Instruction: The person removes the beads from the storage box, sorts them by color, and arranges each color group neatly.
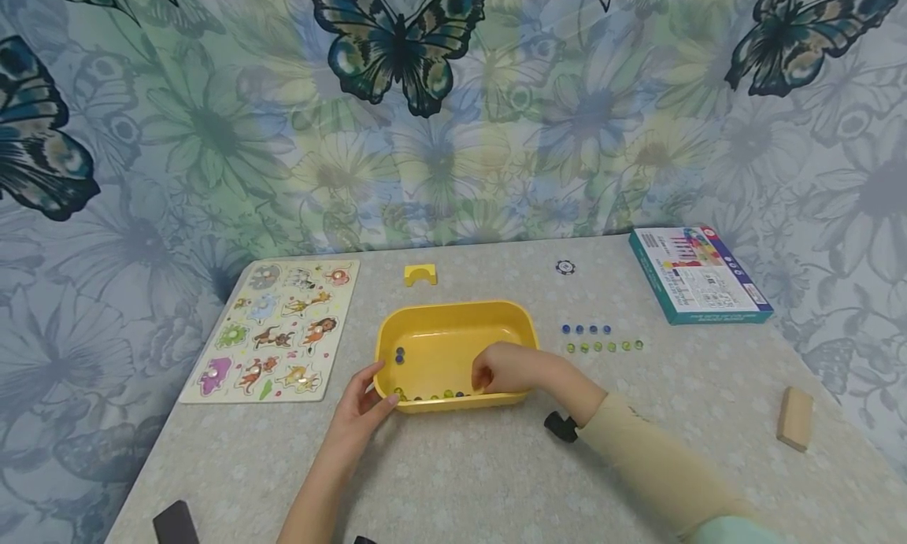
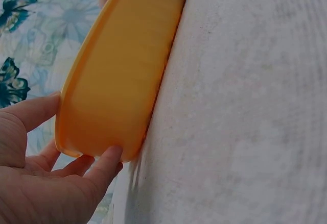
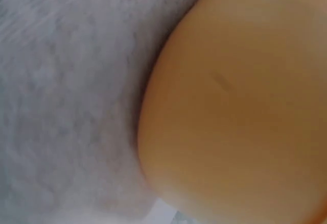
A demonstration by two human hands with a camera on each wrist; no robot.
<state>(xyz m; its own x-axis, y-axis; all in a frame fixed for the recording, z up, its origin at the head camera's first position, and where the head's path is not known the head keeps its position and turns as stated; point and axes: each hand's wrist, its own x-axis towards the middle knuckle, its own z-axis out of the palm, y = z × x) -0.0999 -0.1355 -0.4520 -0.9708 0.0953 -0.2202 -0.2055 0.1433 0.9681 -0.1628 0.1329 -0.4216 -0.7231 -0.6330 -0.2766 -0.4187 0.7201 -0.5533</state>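
Observation:
A yellow plastic tray [image 1: 453, 312] stands in the middle of the table with green and blue glass marbles [image 1: 449, 394] along its near side. Two blue marbles [image 1: 400, 355] lie at its left end. My left hand [image 1: 357, 406] grips the tray's near left corner; in the left wrist view, fingers [image 2: 104, 165] press its outer wall and rim. Inside the tray, toward the near right, is my right hand [image 1: 506, 367], knuckles up and fingers bent down. Its fingertips are hidden, so a marble between them cannot be made out. Only the tray's outer wall [image 3: 230, 122] and tablecloth fill the right wrist view.
Right of the tray lie a row of blue marbles [image 1: 586, 330] and a row of green ones [image 1: 605, 346]. Around them are a puzzle board [image 1: 272, 331], yellow arch block [image 1: 420, 274], poker chip [image 1: 565, 267], boxed game [image 1: 701, 276], wooden block [image 1: 795, 418] and dark block [image 1: 175, 523].

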